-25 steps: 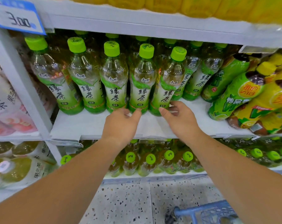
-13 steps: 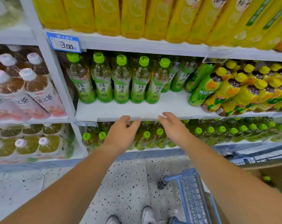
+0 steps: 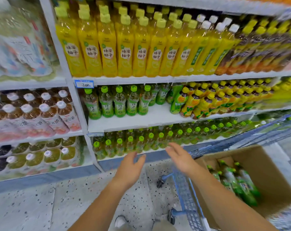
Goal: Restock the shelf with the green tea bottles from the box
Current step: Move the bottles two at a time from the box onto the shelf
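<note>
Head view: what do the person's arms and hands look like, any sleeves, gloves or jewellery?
The left forearm and right forearm are bare down to the frame's lower edge; no sleeve shows. The left hand and right hand are ungloved, with no watch, bracelet or ring visible, though motion blur softens the fingers.

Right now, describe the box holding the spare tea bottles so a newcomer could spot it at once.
Face the white drinks shelving; low on the right in front of it is a blue wire trolley. The open brown cardboard box sits at that trolley, just right of the right hand. It is the only cardboard thing in view, with green-labelled plastic tea bottles lying inside.
</note>
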`<act>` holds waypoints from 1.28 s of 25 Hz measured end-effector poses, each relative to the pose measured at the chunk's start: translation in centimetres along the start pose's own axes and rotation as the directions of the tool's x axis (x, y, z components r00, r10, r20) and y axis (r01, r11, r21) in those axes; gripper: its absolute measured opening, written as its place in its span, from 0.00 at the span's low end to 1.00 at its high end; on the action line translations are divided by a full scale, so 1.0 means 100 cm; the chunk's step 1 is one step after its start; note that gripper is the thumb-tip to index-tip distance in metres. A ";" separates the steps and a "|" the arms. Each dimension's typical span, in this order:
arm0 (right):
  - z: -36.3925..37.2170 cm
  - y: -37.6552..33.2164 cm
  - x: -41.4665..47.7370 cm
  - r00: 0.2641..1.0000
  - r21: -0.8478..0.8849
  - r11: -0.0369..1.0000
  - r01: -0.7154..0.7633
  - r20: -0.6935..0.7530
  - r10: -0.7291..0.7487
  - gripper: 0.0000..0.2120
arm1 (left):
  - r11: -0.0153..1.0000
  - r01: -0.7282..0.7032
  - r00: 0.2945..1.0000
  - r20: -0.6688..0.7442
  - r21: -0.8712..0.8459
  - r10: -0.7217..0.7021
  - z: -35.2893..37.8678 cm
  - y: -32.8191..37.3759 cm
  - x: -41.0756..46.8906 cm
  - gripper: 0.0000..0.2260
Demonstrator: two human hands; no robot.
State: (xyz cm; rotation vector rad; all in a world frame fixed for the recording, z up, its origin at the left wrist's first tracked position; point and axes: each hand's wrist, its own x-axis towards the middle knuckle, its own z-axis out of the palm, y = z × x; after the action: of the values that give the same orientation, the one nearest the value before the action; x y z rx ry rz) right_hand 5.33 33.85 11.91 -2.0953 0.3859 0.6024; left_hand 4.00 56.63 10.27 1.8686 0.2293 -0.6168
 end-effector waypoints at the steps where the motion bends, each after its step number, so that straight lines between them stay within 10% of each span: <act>1: -0.003 0.004 -0.012 1.000 -0.006 1.000 -0.002 -0.004 0.002 0.30 | 1.000 -0.010 1.000 0.017 0.010 0.010 0.005 0.002 -0.009 0.31; 22: -0.205 0.254 -0.122 0.990 0.018 0.991 -0.132 0.046 0.131 0.29 | 1.000 0.012 1.000 0.027 -0.022 -0.011 0.299 0.067 -0.066 0.13; 32: -0.263 0.365 -0.058 0.959 0.062 0.958 -0.279 -0.036 0.282 0.23 | 0.996 0.075 0.978 0.193 0.048 -0.083 0.453 0.042 0.013 0.19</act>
State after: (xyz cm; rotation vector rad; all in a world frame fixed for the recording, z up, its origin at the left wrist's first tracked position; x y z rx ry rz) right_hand -9.93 -7.89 2.88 -2.0176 0.7265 0.7014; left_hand -6.83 13.40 1.14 1.8304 0.1641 -0.8596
